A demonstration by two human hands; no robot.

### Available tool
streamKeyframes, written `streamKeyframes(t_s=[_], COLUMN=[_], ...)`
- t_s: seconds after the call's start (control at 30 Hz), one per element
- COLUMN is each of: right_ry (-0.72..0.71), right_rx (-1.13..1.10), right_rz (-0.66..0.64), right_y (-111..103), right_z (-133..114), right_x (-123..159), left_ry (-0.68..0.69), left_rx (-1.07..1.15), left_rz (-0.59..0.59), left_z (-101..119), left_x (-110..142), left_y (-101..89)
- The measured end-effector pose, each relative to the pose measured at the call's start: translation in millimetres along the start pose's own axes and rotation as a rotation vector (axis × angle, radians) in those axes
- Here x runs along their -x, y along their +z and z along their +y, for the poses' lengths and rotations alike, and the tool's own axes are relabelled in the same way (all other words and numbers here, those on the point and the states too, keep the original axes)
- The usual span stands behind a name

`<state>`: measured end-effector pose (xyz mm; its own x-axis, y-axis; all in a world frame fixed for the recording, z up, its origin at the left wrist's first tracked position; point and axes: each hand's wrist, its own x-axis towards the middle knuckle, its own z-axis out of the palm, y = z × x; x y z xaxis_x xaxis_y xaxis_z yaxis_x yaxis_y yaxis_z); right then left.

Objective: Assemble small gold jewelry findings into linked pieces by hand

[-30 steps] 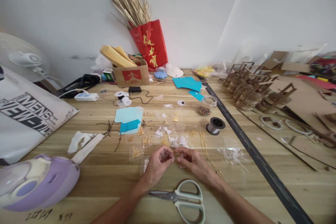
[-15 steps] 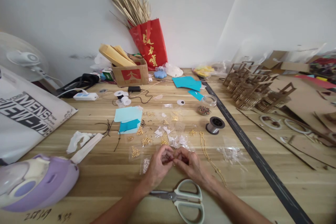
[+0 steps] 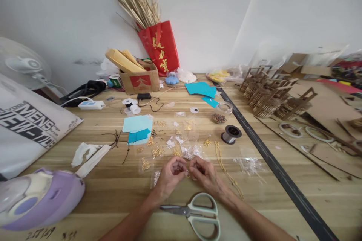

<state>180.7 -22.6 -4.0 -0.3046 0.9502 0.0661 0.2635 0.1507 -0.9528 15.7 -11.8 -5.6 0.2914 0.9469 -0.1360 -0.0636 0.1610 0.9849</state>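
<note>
My left hand (image 3: 172, 175) is closed in a pinch on a small gold-coloured ring (image 3: 187, 174), which pokes out past the fingertips. Just to its right, my right hand (image 3: 204, 173) is also pinched, with a tiny loop-like piece partly showing under its fingers, too small to name. A narrow gap parts the fingertips of the two hands. Below them lie scissors (image 3: 202, 214) with pale green handles, blades to the left. Beyond the hands are little bags of silver beads (image 3: 195, 151) and gold beads (image 3: 157, 152). A gold chain (image 3: 224, 167) stretches beside my right wrist.
Right of the chain stand a wire spool (image 3: 231, 134) and a clear plastic bag (image 3: 250, 165). A black strip (image 3: 263, 158) crosses the table. Small wooden baskets (image 3: 271, 94) crowd the right side. Blue cards (image 3: 138, 130) and a purple appliance (image 3: 48, 197) are on the left.
Half a second ago the fingertips of both hands met; now they have drawn apart slightly and the gold ring shows at the left fingertips. The scissors have stayed put.
</note>
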Motion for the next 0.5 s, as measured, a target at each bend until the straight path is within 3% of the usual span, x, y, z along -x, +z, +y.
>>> streamKeyframes(t_s=[0.23,0.5], right_ry=[-0.035,-0.06], right_rx=[-0.019,-0.049], right_rz=[0.034,-0.019], right_y=[-2.3,-7.3], right_z=[-5.4,-12.5], right_x=[1.5,3.5], left_ry=[-0.084,-0.117], left_rx=[0.134,0.274], left_rz=[0.039,-0.089], left_z=[3.4,2.2], left_x=[-1.2,1.9], left_y=[-0.7,0.9])
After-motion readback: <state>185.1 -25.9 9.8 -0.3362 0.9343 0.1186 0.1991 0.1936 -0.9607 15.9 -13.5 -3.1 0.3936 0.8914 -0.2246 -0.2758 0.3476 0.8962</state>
